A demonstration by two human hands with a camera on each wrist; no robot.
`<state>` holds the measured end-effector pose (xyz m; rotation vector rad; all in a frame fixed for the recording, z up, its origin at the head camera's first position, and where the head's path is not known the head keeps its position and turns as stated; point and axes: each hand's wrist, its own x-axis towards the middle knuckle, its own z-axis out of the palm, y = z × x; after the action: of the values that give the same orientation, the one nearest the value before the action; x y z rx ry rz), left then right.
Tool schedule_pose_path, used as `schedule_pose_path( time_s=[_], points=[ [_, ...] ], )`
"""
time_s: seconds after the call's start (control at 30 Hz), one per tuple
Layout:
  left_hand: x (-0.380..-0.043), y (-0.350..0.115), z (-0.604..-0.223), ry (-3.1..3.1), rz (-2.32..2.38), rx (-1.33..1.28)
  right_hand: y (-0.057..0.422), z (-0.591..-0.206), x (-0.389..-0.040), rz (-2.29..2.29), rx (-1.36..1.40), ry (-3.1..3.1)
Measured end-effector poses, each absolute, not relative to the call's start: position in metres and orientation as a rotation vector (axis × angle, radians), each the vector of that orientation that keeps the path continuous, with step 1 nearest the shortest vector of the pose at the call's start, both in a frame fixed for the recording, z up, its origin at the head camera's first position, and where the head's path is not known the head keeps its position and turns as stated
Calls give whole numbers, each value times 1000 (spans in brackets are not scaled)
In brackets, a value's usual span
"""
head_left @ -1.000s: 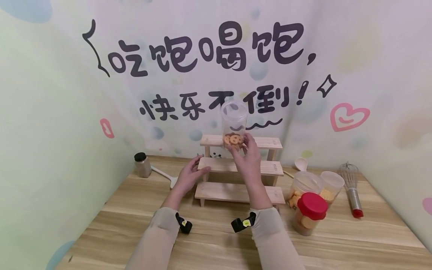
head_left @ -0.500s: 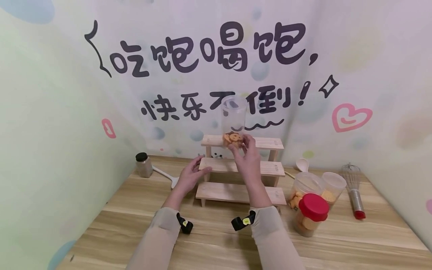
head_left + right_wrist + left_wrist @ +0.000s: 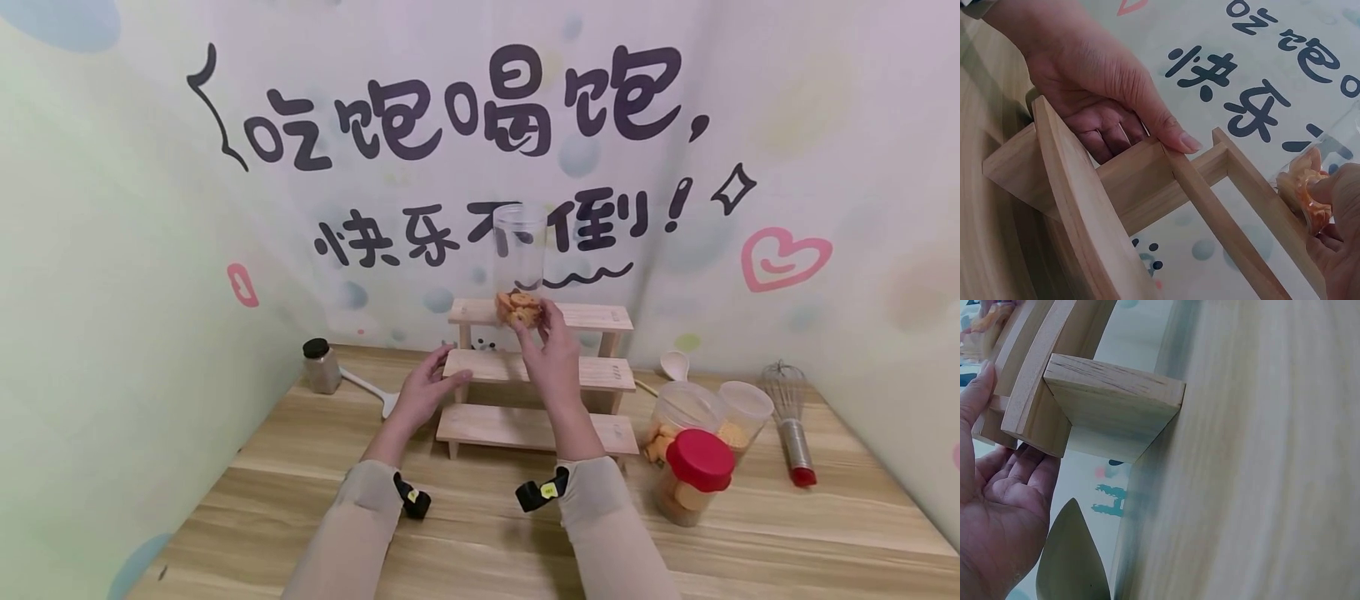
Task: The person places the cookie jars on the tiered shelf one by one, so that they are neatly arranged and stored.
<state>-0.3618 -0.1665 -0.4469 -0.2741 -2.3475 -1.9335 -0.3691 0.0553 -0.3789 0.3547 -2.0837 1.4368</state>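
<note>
A clear plastic jar (image 3: 519, 268) with smiley cookies (image 3: 517, 308) at its bottom stands nearly upright at the top shelf of a three-step wooden stand (image 3: 491, 365). Round the jar's lower part, the thumb and fingers of my right hand (image 3: 553, 358) hold it; the right wrist view shows part of this grip at its edge. My left hand (image 3: 423, 390) grips the left end of the middle shelf, its thumb on top. In the right wrist view the left hand's fingers (image 3: 1113, 128) curl behind the wood. The left palm (image 3: 1004, 519) faces the left wrist camera.
To the right stand a red-lidded jar (image 3: 697, 467), a clear tub of cookies (image 3: 678, 417) and a smaller tub (image 3: 742, 412). A whisk (image 3: 791, 425) lies beyond them, with a spoon (image 3: 675, 365) behind. At left are a black-capped jar (image 3: 322, 368) and a white utensil (image 3: 367, 386).
The jar has tipped from leaning toward the camera to nearly upright, its rim rising in the head view. My left hand keeps its place on the stand.
</note>
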Motion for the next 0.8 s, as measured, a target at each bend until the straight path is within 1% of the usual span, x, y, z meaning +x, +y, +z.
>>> schedule_pose_path(
  time_s=[0.37, 0.8],
  points=[
    [-363, -164, -447, -2355, -1927, -275, 55, -384, -373, 1304, 323, -2052],
    [-363, -166, -448, -2349, -1931, -261, 56, -387, -376, 1278, 342, -2038]
  ],
)
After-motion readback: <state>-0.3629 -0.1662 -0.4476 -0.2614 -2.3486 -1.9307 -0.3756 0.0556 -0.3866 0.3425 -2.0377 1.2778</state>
